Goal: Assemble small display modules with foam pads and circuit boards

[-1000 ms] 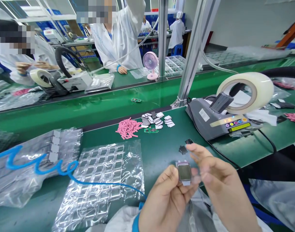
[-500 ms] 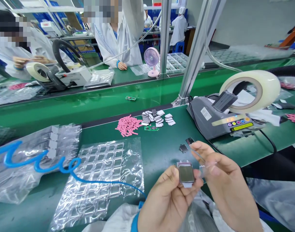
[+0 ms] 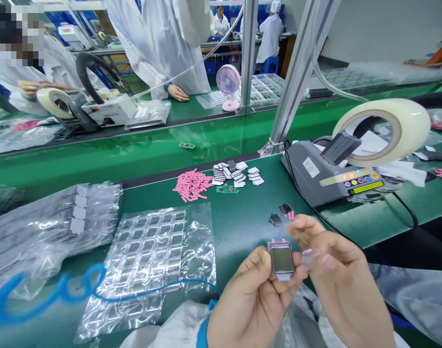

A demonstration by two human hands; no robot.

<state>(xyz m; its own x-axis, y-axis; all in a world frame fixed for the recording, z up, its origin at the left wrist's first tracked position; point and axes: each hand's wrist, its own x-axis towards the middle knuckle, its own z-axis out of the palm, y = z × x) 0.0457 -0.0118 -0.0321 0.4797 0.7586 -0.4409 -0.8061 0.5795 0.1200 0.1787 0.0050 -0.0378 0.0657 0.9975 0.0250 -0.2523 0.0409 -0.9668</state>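
Note:
My left hand (image 3: 255, 295) grips a small LCD screen (image 3: 282, 261) by its edges, thumb at the left and fingertips beneath and at the right. The grey display faces up, with a pink strip along its top edge. Just to the right, my right hand (image 3: 336, 270) is closed on a piece of clear plastic film (image 3: 309, 259) close to the screen's side. Its exact shape is hard to make out. Beyond the hands lie small dark flat pieces (image 3: 276, 220) and a black piece with pink strips (image 3: 286, 210).
Pink strips (image 3: 192, 184) are heaped beside white pads (image 3: 238, 176) and a green circuit board (image 3: 227, 189). A clear plastic tray (image 3: 148, 251) lies at left, crossed by a blue coiled cord (image 3: 151, 290). A tape dispenser (image 3: 315, 174) stands at right.
My right fingers have shifted slightly right, and pink strips by the black piece now show. A co-worker across the bench has leaned left. The green board beyond the bench edge sits farther left.

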